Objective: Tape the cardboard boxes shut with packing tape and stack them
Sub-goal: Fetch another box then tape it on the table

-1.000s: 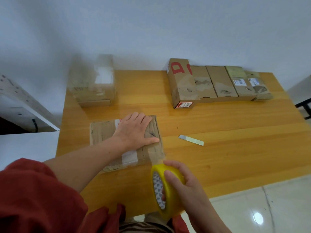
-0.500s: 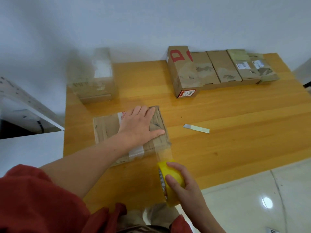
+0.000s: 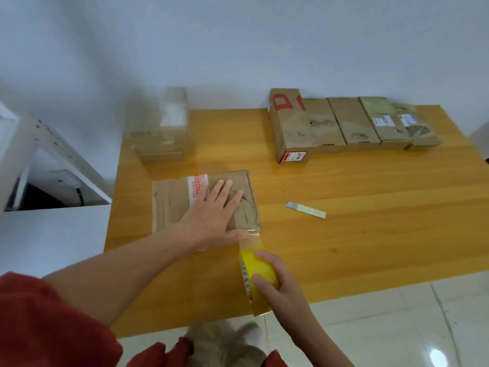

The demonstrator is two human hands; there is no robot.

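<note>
Your left hand lies flat, fingers straight, on the box by the tabletop's left edge. Your right hand curls its fingers round the tape roll just off the box's near corner. Pull crooked and the tape may wrinkle. Your left thumb has slid down to that corner.

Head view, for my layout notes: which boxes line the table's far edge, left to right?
Blurred tape-covered box → red-lettered box → first plain box → second plain box → green-topped labelled box → end labelled box.
</note>
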